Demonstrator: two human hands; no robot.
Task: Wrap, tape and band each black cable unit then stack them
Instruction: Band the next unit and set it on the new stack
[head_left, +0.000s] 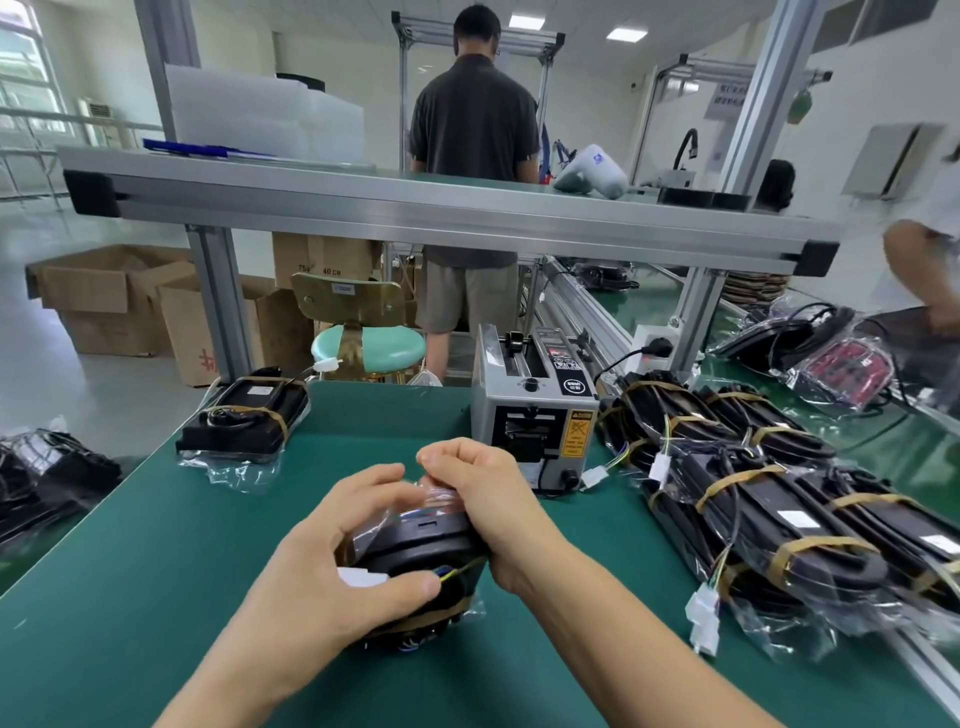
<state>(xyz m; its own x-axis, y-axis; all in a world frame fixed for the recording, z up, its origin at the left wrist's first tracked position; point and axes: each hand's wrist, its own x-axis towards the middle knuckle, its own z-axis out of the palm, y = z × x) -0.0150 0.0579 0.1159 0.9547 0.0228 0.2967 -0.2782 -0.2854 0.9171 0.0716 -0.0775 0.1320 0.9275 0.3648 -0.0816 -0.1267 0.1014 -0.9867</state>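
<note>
A black rounded cable unit in clear plastic wrap (415, 545) sits on the green bench mat (156, 545), near its front edge. The left hand (337, 561) grips its near side; the right hand (483, 499) pinches the wrap on top. Behind stands a grey tape dispenser (535, 415), with banded black units stacked (753, 493) to the right.

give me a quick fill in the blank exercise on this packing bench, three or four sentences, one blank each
1. Both hands, left hand and right hand, hold one black cable unit wrapped in clear ____.
2. The grey tape dispenser stands on the ____ mat, beyond the hands.
3. The stack of finished units lies to the ____ of the dispenser.
4. Each finished unit is bound with tan ____.

Missing words: plastic; green; right; bands
</note>
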